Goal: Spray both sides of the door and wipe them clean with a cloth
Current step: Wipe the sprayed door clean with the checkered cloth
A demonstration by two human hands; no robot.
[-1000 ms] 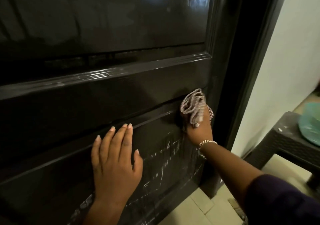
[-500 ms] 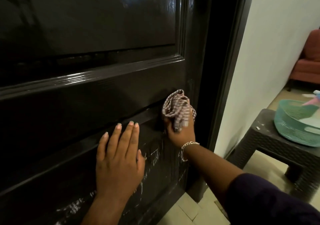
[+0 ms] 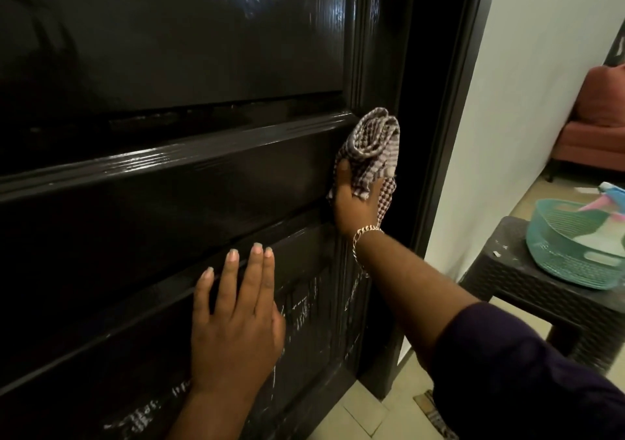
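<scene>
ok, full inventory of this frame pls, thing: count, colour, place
door: 1, glossy black, panelled, fills left and centre; whitish streaks on its lower panel
door frame: 1, black, right of the door
cloth: 1, brown and white checked, bunched against the door's right edge
wall: 1, white, right of the frame
stool: 1, dark woven-look, right
basket: 1, teal, on the stool
spray bottle: 1, pink and blue head, lying in the basket
sofa: 1, reddish, far right
floor: pale tiles, bottom
bracelet: 1, gold, right wrist
sleeve: 1, dark purple, right arm
left hand: flat on the lower panel, fingers straight
right hand: grips the cloth
</scene>
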